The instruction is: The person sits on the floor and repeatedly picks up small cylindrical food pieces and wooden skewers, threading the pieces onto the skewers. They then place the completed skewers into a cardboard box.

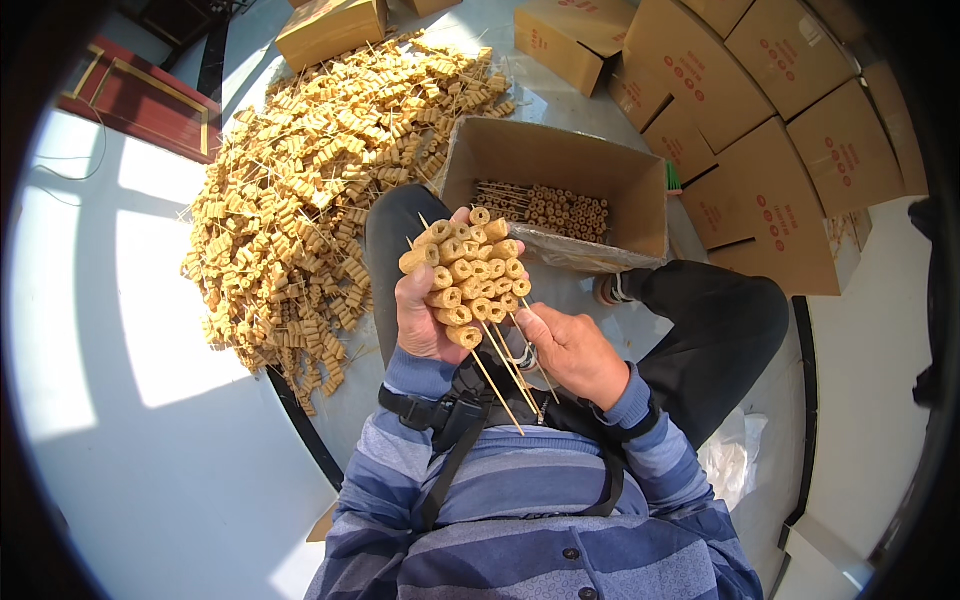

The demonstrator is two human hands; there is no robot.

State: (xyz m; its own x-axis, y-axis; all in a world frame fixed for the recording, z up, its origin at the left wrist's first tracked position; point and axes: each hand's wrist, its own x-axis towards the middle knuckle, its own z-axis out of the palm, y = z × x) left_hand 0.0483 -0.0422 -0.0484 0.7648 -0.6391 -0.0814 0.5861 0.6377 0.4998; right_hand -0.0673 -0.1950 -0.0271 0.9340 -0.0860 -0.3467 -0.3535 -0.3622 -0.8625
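In front of my lap is a bundle of skewered golden-brown rolls [475,270], their hollow round ends facing me. My left hand [418,318] is wrapped round the bundle's left side and back, the thumb pressed on the outer rolls. Several thin wooden sticks [500,372] poke out below, towards my chest. At the bundle's lower right, my right hand [578,350] is closed, with thumb and fingers pinching a skewer by its stick; its other fingers are partly hidden. Just beyond, an open cardboard carton [560,140] holds rows of similar skewered rolls [565,212] on its bottom.
A large loose heap of skewered rolls [310,190] covers the floor at left. Closed cardboard boxes [775,200] are stacked at right, with more boxes [330,35] at the back. A green brush [673,178] stands beside the carton. A clear plastic bag [730,460] lies at my right.
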